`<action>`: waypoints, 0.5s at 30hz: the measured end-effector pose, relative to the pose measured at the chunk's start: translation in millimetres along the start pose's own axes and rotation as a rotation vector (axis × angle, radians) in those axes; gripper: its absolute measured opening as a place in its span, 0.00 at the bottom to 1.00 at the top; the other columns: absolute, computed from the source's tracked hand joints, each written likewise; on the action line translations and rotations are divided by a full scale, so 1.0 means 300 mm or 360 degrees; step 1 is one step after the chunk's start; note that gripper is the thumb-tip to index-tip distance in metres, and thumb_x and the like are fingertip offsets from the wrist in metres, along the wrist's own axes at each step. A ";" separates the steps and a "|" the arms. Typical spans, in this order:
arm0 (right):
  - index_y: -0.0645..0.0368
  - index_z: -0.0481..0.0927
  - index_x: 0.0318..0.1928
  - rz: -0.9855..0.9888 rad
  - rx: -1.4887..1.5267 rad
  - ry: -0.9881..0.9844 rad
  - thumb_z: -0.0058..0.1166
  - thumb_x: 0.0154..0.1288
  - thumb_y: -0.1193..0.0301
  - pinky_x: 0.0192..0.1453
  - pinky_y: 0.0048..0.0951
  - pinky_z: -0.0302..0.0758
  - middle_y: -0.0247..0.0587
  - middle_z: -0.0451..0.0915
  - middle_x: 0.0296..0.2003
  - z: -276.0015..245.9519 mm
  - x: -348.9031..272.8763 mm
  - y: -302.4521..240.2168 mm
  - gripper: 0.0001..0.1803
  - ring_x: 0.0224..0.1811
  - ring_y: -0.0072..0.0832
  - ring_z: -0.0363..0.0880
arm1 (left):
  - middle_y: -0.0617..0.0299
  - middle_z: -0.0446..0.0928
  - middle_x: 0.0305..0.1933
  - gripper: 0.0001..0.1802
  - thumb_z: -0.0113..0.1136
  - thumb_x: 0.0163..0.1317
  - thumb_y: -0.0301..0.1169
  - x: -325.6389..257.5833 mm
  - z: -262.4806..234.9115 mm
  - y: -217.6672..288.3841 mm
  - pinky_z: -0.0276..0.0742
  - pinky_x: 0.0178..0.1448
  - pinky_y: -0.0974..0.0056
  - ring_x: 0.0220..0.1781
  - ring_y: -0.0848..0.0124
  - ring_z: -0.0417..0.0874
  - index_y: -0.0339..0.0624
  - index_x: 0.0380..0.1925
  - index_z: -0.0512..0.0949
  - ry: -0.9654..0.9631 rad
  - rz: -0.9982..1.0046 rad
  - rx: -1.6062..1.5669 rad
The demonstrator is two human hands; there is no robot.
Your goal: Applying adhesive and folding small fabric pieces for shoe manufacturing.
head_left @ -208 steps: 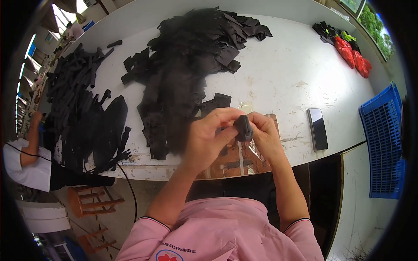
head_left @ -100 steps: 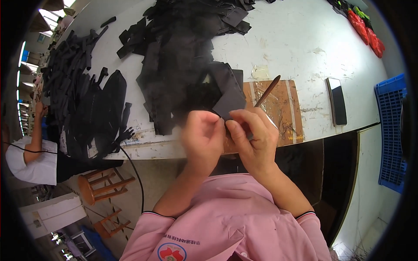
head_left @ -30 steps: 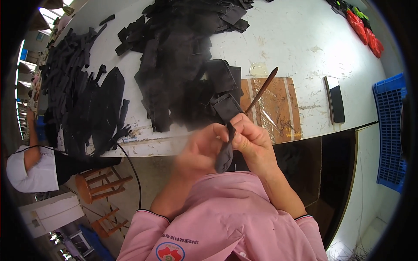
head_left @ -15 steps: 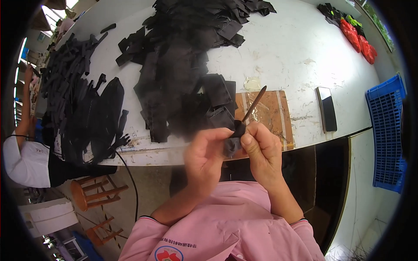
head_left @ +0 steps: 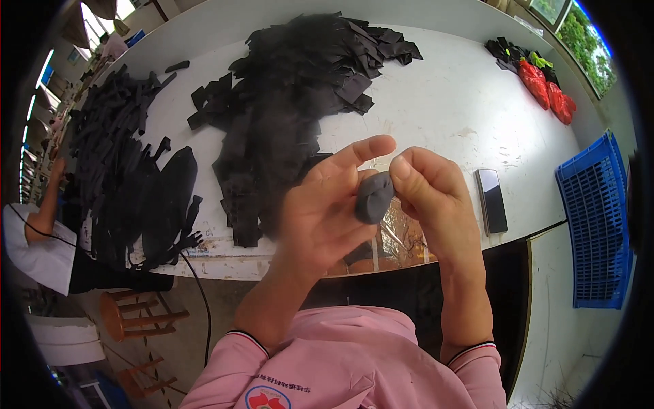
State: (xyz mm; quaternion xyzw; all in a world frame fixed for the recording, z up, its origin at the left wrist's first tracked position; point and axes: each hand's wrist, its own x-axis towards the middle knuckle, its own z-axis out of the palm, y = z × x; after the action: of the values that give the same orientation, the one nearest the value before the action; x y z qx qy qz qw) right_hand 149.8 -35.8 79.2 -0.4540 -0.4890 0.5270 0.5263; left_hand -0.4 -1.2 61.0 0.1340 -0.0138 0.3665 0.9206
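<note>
Above the table's near edge, my right hand (head_left: 446,198) pinches a small dark grey-black fabric piece (head_left: 374,199), rounded and folded over, between thumb and forefinger. My left hand (head_left: 317,208) is just left of that piece, its thumb and fingers spread. Its lower fingers come close to the fabric; I cannot tell whether they touch. Just beyond my left hand lies a large pile of flat black fabric pieces (head_left: 272,129). Part of a brown cardboard sheet with clear tape (head_left: 403,238) shows beneath my hands.
On the white table (head_left: 422,95), narrow black fabric strips (head_left: 112,112) are heaped at left. A phone (head_left: 492,202) lies at right, with red bags (head_left: 535,83) at the far right corner. A blue crate (head_left: 594,228) stands beside the table. Left are a wooden stool (head_left: 112,317) and a co-worker's arm (head_left: 49,211).
My left hand has opened away from the fabric piece. Both hands have risen, and the piece is turned differently. The thin pointed brown stick seen at my right hand no longer shows.
</note>
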 end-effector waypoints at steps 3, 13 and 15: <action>0.57 0.71 0.23 0.0372 0.0312 -0.0045 0.47 0.62 0.60 0.20 0.15 0.54 0.24 0.63 0.16 -0.059 0.023 0.157 0.15 0.18 0.12 0.56 | 0.57 0.75 0.32 0.20 0.43 0.62 0.26 0.005 -0.126 -0.010 0.48 0.11 0.78 0.06 0.87 0.53 0.32 0.54 0.59 0.0402 -0.0103 0.0233; 0.58 0.71 0.24 0.0380 0.0517 -0.0074 0.47 0.63 0.61 0.21 0.15 0.55 0.26 0.65 0.17 -0.056 0.018 0.267 0.15 0.18 0.13 0.58 | 0.60 0.75 0.32 0.14 0.47 0.61 0.26 -0.015 -0.215 -0.040 0.51 0.14 0.79 0.10 0.85 0.57 0.38 0.47 0.69 0.0398 -0.0089 0.0406; 0.58 0.71 0.24 0.0356 0.0139 -0.0057 0.47 0.63 0.61 0.21 0.16 0.56 0.25 0.65 0.16 -0.052 0.027 0.247 0.15 0.19 0.13 0.58 | 0.61 0.75 0.31 0.16 0.49 0.60 0.26 -0.019 -0.180 -0.040 0.52 0.15 0.79 0.10 0.84 0.57 0.38 0.49 0.68 0.0603 0.0100 0.0547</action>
State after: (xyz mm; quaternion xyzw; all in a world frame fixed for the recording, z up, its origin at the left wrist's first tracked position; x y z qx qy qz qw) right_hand 156.8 -24.7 4.3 -0.4729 -0.4211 0.6113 0.4747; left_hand -0.4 0.6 5.4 0.2168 0.2174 0.4106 0.8586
